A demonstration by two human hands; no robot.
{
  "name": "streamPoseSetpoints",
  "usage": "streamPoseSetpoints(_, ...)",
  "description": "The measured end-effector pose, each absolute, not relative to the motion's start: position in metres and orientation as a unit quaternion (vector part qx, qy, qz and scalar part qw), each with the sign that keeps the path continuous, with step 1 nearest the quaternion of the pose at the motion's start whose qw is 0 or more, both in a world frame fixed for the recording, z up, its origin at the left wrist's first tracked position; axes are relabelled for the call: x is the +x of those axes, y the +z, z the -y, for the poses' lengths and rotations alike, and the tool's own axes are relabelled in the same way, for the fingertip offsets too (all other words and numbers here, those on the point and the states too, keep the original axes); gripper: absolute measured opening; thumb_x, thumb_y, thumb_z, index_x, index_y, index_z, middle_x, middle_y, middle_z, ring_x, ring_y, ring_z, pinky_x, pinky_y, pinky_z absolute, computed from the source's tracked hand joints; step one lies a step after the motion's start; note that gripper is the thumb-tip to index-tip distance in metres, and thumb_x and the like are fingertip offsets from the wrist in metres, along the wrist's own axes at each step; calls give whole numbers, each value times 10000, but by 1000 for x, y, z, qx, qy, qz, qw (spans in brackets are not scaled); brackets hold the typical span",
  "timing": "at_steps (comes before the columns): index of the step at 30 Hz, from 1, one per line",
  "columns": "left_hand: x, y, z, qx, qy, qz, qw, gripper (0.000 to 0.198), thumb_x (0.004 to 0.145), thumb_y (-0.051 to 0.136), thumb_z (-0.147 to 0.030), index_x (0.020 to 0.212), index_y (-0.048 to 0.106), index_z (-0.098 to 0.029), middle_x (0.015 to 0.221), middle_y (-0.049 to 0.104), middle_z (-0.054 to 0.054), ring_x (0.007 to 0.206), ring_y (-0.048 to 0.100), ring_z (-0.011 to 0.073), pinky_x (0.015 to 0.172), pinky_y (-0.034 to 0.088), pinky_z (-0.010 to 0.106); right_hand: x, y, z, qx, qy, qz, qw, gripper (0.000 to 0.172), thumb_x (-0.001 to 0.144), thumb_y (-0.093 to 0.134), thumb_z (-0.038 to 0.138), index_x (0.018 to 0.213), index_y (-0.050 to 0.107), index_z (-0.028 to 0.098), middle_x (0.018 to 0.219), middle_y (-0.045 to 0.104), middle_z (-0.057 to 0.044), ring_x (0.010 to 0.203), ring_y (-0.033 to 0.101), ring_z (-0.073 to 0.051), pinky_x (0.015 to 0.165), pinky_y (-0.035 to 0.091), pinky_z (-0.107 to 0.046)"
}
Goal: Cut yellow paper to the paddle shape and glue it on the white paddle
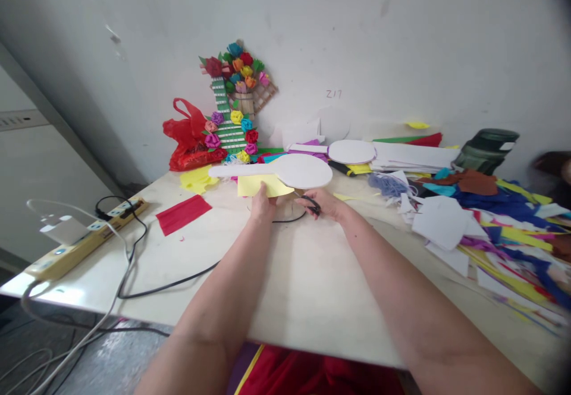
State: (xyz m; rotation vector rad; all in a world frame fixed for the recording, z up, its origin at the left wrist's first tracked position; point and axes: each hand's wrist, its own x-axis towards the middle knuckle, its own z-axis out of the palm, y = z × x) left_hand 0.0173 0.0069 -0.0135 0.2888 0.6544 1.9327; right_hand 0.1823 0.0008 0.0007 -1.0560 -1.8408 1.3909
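My left hand pinches a yellow sheet of paper at its near edge, out over the far middle of the table. A white paddle-shaped foam cutout lies on top of the yellow sheet, its handle pointing left. My right hand is closed round the black handles of a pair of scissors, whose blades point at the yellow sheet's right side. Both forearms stretch forward across the pale tabletop.
A paper-flower craft piece and a red plastic bag stand against the wall. A red sheet lies left, beside a power strip with cables. A heap of coloured paper scraps fills the right side; white discs lie behind.
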Motion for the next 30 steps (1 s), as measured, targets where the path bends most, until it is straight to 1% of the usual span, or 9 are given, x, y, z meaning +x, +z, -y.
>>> streamPoseSetpoints(4,12,-12,-7,134,808,-256,513,305,802,549,-141,1103,535,-187,1213,559,85,1094,541,203,880,482,335,185,-2,-5,-388,529,695,294,367,657,661,487,598,514,156,441,507,40,351,419,-46,327,364,-164)
streamPoseSetpoints(9,8,-12,-8,144,814,-244,506,314,779,571,-114,1079,550,-204,1194,573,71,1093,543,208,871,490,361,184,-2,-4,-378,538,692,298,318,679,650,440,620,514,159,437,498,44,356,422,-50,328,362,-165)
streamPoseSetpoints(14,6,-13,-10,135,819,-234,507,325,776,566,-95,1081,552,-205,1164,592,67,1092,543,201,880,484,349,186,2,-1,-376,539,690,303,285,688,641,396,617,509,153,437,496,46,341,408,-46,345,363,-171)
streamPoseSetpoints(22,3,-14,-11,149,823,-216,503,394,773,556,-69,1130,537,-234,1156,599,57,1073,556,196,880,483,350,195,7,2,-383,538,700,273,308,688,645,417,627,522,141,444,495,36,353,422,-52,342,353,-181)
streamPoseSetpoints(30,5,-11,-9,137,818,-232,507,415,786,537,-59,1156,524,-246,1148,604,57,1053,569,189,876,485,338,194,11,5,-399,538,689,275,331,654,684,411,590,492,148,433,487,39,358,416,-49,338,369,-173)
